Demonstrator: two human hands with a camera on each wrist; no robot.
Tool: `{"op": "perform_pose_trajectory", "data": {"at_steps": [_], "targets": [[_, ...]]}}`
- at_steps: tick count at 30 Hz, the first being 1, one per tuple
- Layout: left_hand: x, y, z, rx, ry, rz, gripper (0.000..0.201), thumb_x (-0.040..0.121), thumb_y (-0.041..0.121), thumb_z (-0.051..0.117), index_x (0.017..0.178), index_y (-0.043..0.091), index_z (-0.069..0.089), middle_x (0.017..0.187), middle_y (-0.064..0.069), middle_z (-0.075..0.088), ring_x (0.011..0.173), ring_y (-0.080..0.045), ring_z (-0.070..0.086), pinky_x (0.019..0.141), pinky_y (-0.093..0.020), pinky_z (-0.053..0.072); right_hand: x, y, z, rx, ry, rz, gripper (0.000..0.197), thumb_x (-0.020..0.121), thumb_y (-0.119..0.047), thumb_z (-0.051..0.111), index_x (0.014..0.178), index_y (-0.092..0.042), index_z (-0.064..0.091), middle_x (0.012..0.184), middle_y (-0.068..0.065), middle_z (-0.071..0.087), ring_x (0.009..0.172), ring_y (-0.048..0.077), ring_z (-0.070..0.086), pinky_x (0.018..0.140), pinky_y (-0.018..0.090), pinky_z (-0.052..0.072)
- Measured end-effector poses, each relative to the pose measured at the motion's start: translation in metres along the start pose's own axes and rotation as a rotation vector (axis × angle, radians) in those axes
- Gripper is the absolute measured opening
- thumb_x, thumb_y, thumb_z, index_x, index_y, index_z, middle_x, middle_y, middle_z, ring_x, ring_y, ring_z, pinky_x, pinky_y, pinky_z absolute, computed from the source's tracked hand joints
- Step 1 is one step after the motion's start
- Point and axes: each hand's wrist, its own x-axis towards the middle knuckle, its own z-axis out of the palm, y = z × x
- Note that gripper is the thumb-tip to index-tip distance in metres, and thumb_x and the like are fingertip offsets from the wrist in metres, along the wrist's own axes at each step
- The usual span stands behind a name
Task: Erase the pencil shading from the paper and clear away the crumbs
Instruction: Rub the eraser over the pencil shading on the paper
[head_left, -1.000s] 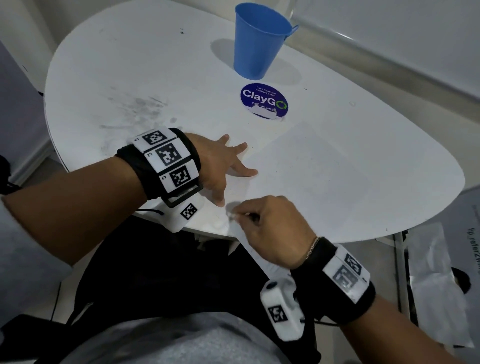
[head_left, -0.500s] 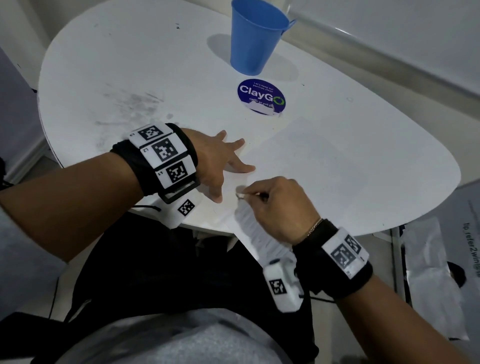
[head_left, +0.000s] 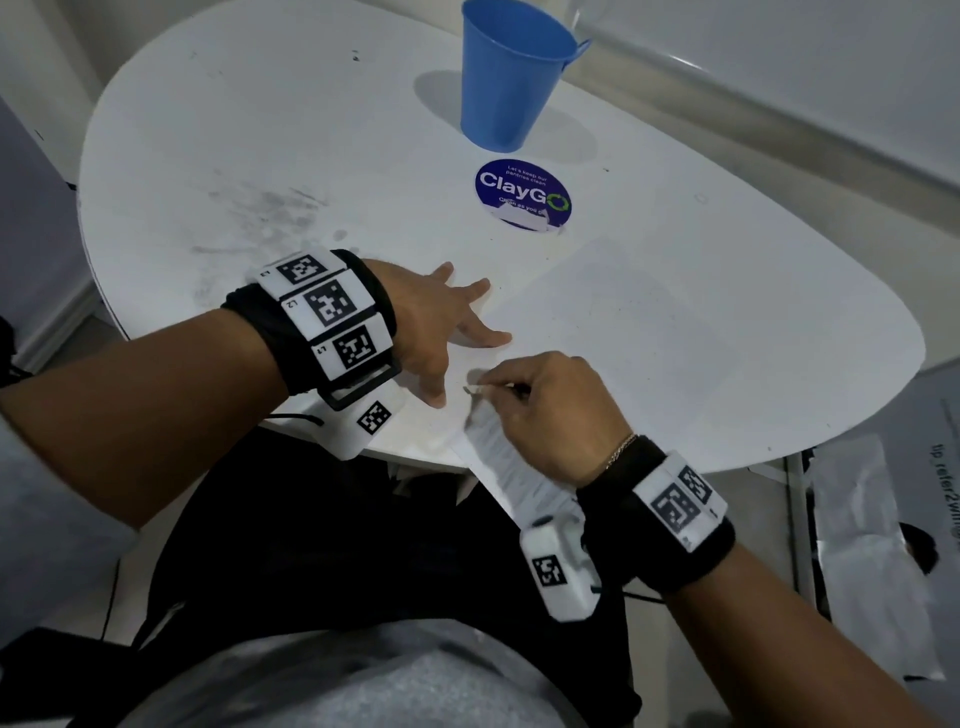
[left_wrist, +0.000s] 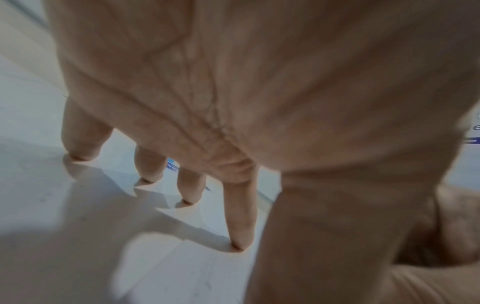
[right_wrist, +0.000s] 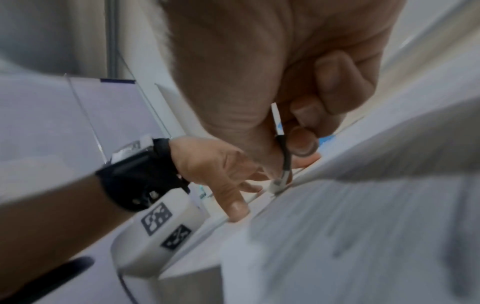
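A white sheet of paper (head_left: 649, 332) lies on the white table (head_left: 260, 104); I can make out no clear pencil shading or crumbs on it. My left hand (head_left: 457, 338) lies flat with spread fingers (left_wrist: 239, 216), pressing the sheet's left edge. My right hand (head_left: 545, 405) pinches a thin eraser-tipped pencil (right_wrist: 284, 160), whose pale tip touches the paper just right of the left thumb (right_wrist: 233, 205). The sheet's near corner (head_left: 498, 457) curls up under the right hand and hangs over the table edge, showing printed lines.
A blue plastic cup (head_left: 511, 78) stands at the back of the table, with a round blue ClayGo sticker (head_left: 522, 195) in front of it. Grey smudges (head_left: 270, 213) mark the table's left part. Printed sheets (head_left: 872, 545) lie on the floor at right.
My right hand has moved a little forward onto the table, closer to the left thumb, and the paper's near corner now curls up beneath it. The left hand has stayed pressed in place.
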Motion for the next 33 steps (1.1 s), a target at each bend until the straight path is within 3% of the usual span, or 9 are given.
{"op": "perform_pose_trajectory", "data": {"at_steps": [3,6,11,13,15,20,24,29,33], "targets": [[0.002,-0.001,0.001,0.007,0.001,0.007,0.099,0.085,0.044,0.075,0.149,0.065,0.003,0.164,0.015,-0.027,0.15,-0.017,-0.029,0.124,-0.057,0.007,-0.012,-0.004,0.005,-0.016,-0.068,-0.058,0.018,0.094,-0.026,0.061,0.102,-0.029,0.078,0.108,-0.024,0.071,0.089,0.003,0.068,0.085,0.018,0.052],[0.004,-0.002,0.002,0.006,0.003,0.01,0.099,0.085,0.043,0.075,0.149,0.065,0.004,0.164,0.014,-0.027,0.15,-0.018,-0.029,0.124,-0.057,0.005,-0.016,0.004,-0.003,-0.012,-0.096,-0.065,0.016,0.094,-0.024,0.063,0.1,-0.026,0.078,0.083,-0.027,0.068,0.067,-0.004,0.062,0.064,0.0,0.037],[0.005,-0.003,0.002,0.011,-0.011,0.012,0.1,0.085,0.039,0.074,0.149,0.066,0.001,0.163,0.014,-0.028,0.15,-0.019,-0.029,0.124,-0.057,0.007,0.003,0.027,-0.015,-0.005,0.098,0.068,0.015,0.092,-0.027,0.065,0.095,-0.023,0.079,0.079,-0.011,0.074,0.067,0.006,0.062,0.067,0.021,0.047],[0.004,-0.003,0.001,0.009,-0.015,0.017,0.101,0.084,0.038,0.075,0.148,0.066,0.003,0.163,0.013,-0.028,0.15,-0.019,-0.029,0.124,-0.057,0.007,-0.01,0.012,-0.004,-0.005,0.008,-0.012,0.016,0.093,-0.026,0.063,0.097,-0.023,0.078,0.071,-0.018,0.069,0.062,0.001,0.059,0.066,0.019,0.045],[0.004,-0.002,0.001,-0.005,-0.013,0.015,0.101,0.084,0.038,0.076,0.148,0.067,0.004,0.163,0.014,-0.029,0.15,-0.018,-0.03,0.124,-0.056,0.007,-0.012,0.008,-0.002,0.005,-0.053,-0.041,0.016,0.094,-0.026,0.064,0.102,-0.026,0.078,0.084,-0.025,0.072,0.073,-0.004,0.064,0.073,0.015,0.048],[0.005,-0.003,0.002,0.021,-0.024,0.011,0.101,0.084,0.038,0.075,0.148,0.067,0.001,0.163,0.013,-0.03,0.149,-0.019,-0.03,0.124,-0.057,0.006,0.011,0.033,-0.016,-0.017,0.139,0.071,0.016,0.094,-0.028,0.065,0.096,-0.023,0.079,0.083,-0.009,0.075,0.069,0.009,0.062,0.069,0.021,0.044],[0.004,-0.003,0.0,0.031,-0.032,0.018,0.101,0.085,0.04,0.076,0.148,0.067,0.001,0.162,0.012,-0.031,0.149,-0.02,-0.031,0.124,-0.058,0.005,-0.004,0.017,-0.005,-0.037,-0.02,-0.022,0.016,0.095,-0.027,0.064,0.1,-0.025,0.078,0.092,-0.014,0.076,0.059,-0.001,0.058,0.059,0.012,0.041],[0.004,-0.002,0.001,0.054,-0.029,0.02,0.101,0.085,0.04,0.075,0.148,0.066,0.0,0.163,0.012,-0.031,0.15,-0.021,-0.03,0.123,-0.06,0.005,0.015,0.032,-0.016,-0.032,0.148,0.082,0.016,0.093,-0.028,0.064,0.094,-0.024,0.079,0.084,-0.008,0.075,0.075,0.012,0.066,0.069,0.022,0.045],[0.003,-0.003,0.001,0.023,-0.024,0.026,0.102,0.084,0.04,0.077,0.148,0.067,0.002,0.163,0.013,-0.03,0.15,-0.02,-0.03,0.123,-0.059,0.005,-0.003,0.016,-0.006,-0.014,-0.042,-0.014,0.015,0.095,-0.026,0.064,0.098,-0.024,0.079,0.069,-0.019,0.066,0.051,-0.003,0.056,0.054,0.007,0.036]]}}
